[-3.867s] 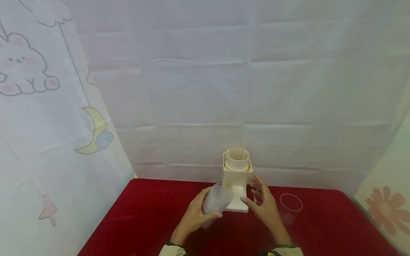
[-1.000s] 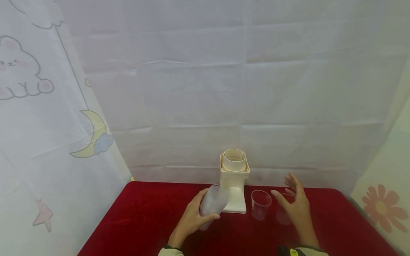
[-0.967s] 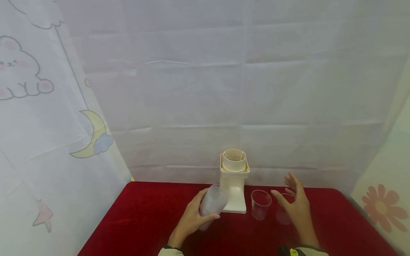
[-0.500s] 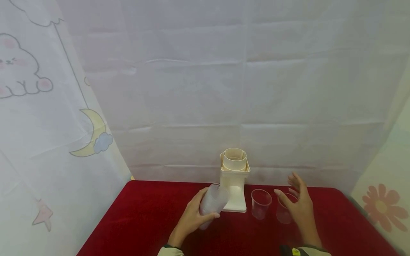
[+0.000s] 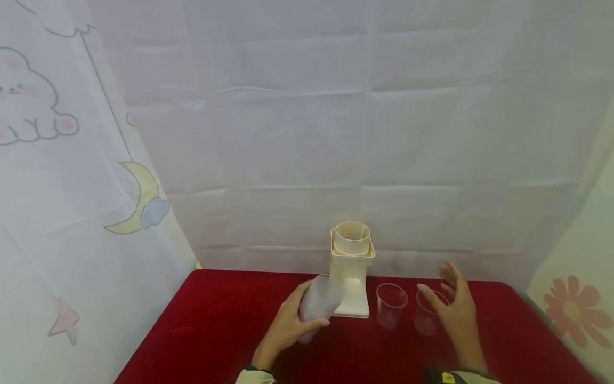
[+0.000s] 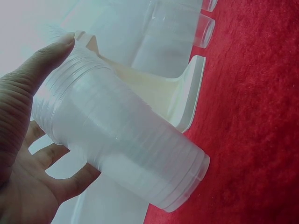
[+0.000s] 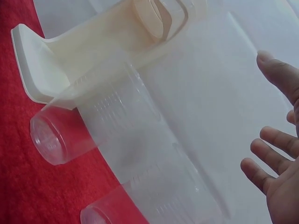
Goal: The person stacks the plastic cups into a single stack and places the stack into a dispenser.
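My left hand [image 5: 288, 323] grips a stack of clear plastic cups [image 5: 320, 302], tilted with the rims up and to the right. In the left wrist view the thumb lies over the rims of the stacked cups [image 6: 121, 126] and the fingers curl beneath. A cream-coloured cup dispenser [image 5: 352, 277] with a round tube on top stands just behind the stack. Two clear cups stand upright to its right: a nearer-to-dispenser cup [image 5: 390, 306] and an outer cup [image 5: 427, 317]. My right hand [image 5: 455, 309] hovers beside the outer cup, fingers spread, holding nothing; the right wrist view shows the hand [image 7: 282, 172] apart from both cups.
A red cloth [image 5: 216, 330] covers the table. Behind it hangs a pale creased sheet [image 5: 288, 160] close to the dispenser. Printed side sheets with a moon [image 5: 141, 200] and a flower [image 5: 573, 309] stand at left and right.
Earlier my right hand was at the cup beside the dispenser; it has since moved right, past the outer cup, and keeps drifting slightly right. The left hand keeps its hold on the stacked cups.
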Demonstrator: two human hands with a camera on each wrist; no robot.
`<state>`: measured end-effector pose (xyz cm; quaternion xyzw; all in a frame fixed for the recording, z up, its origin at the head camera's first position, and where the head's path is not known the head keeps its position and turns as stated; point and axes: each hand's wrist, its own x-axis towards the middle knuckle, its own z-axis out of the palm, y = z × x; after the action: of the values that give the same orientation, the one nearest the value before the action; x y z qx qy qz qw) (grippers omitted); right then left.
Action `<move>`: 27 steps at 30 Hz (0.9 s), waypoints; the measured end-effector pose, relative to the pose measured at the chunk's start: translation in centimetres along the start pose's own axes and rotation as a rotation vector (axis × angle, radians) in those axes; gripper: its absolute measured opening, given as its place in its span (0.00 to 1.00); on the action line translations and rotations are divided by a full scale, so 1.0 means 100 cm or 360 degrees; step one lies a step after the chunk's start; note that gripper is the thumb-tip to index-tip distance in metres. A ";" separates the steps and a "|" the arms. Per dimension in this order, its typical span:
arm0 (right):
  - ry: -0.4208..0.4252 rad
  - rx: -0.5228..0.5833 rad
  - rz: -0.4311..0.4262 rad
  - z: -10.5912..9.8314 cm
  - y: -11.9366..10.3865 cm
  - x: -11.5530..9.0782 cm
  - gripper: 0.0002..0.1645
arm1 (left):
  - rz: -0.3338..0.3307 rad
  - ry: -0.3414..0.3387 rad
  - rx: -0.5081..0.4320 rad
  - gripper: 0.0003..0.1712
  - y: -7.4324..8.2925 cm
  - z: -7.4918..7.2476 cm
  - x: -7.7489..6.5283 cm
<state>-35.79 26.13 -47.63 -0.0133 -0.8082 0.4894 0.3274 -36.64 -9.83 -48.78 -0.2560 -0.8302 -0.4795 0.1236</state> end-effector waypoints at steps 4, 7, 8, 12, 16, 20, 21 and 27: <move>0.0008 -0.0015 0.0044 -0.002 0.001 0.000 0.54 | -0.0003 -0.0005 -0.0001 0.48 -0.004 0.001 0.000; 0.0012 -0.0017 0.0049 -0.003 0.004 0.000 0.54 | 0.0005 -0.0004 0.0002 0.48 -0.007 0.002 0.001; 0.0015 -0.0024 0.0046 -0.003 0.005 0.000 0.54 | 0.0016 -0.0001 0.0002 0.48 -0.007 0.002 0.001; 0.0014 -0.0051 0.0055 -0.004 0.011 0.001 0.54 | 0.0023 -0.0001 0.0009 0.48 -0.007 0.002 0.001; 0.0007 -0.0076 0.0085 -0.006 0.017 0.001 0.54 | -0.0004 -0.0008 -0.0016 0.47 -0.007 0.002 0.001; -0.0019 -0.0086 0.0087 -0.009 0.022 0.001 0.54 | -0.0019 -0.0020 -0.0030 0.48 -0.006 0.002 0.000; -0.0034 -0.0091 0.0082 -0.010 0.023 0.001 0.54 | -0.0019 -0.0021 -0.0026 0.48 -0.006 0.002 0.000; -0.0184 -0.0117 0.0073 -0.017 0.031 0.001 0.56 | 0.0011 -0.0002 -0.0011 0.48 -0.007 0.002 0.002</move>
<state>-35.87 29.10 -49.50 -0.0155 -0.8425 0.4668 0.2682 -37.18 -9.91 -49.34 -0.2597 -0.8278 -0.4817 0.1239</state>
